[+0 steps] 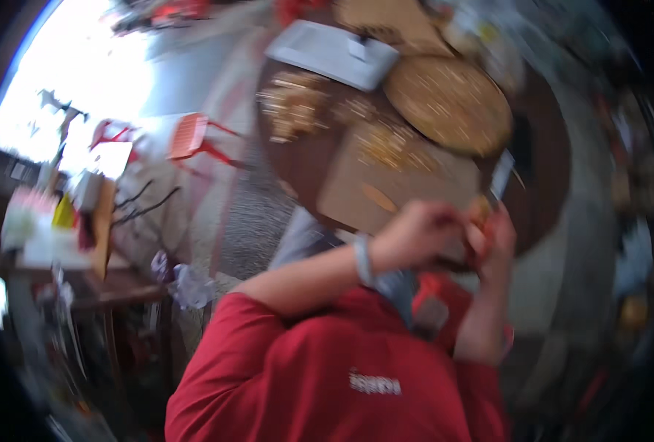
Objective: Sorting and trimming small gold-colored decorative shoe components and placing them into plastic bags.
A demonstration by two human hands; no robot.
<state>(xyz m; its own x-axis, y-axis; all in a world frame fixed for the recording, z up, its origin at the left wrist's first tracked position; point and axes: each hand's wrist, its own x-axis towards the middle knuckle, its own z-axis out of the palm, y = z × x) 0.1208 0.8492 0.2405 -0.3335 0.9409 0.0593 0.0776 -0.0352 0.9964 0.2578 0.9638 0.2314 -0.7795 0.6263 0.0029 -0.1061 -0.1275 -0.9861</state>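
Observation:
Both my hands are raised close together over the near right edge of a round brown table (290, 166), and the picture is smeared by motion. My right hand (495, 234) is closed, with a small orange-yellow piece (480, 209) at its fingers; its kind is too blurred to tell. Beside it, my left hand (431, 230) bends inward toward the right one, its fingers too smeared to read. Beneath them lies a tan board or sheet (356, 184) with a heap of small yellowish pieces (393, 147) and one orange oval piece (379, 197) on it.
Farther back stand a round woven tray (452, 103) and a white rectangular tray (312, 50). A yellowish pile (292, 107) sits at the table's left. Something pale and long (501, 174) lies right of the board. An orange-red stool (194, 138) stands left on the floor.

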